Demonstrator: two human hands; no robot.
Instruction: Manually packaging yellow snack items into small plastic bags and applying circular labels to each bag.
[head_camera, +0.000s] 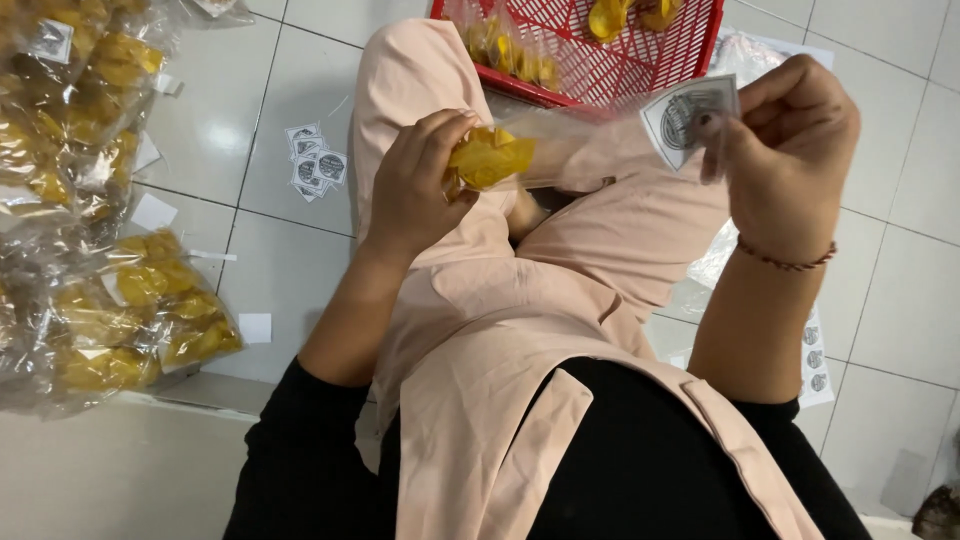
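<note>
Between the two hands, above the lap in pale pink cloth (520, 330), a small clear plastic bag (560, 150) lies stretched almost level. The left hand (415, 185) closes around the filled end of the bag, with the fingers curled over the yellow chips (488, 158) inside it, so the grip is pressed together on the bag. The right hand (790, 150) pinches the other end, the open mouth of the bag, between thumb and fingertips. Just at this pinch there is a round grey and white sticker label (688, 112), touching the plastic; I cannot tell if it is already stuck flat or only held against it. On the right wrist sits a thin red bracelet (790, 262).

Left of the left hand, well apart on the white tiled floor (250, 110), lies a small bunch of similar sticker labels (315, 158), and some white paper backings (255, 327) lie scattered near them. Further left, a heap of filled bags of chips (90, 200) rests at the edge of the view. Below the right forearm a sheet of stickers (815, 360) lies on the floor.

Beyond both hands, past the knee, stands a red plastic basket (690, 55) with a few more yellow chips and a bag inside.
</note>
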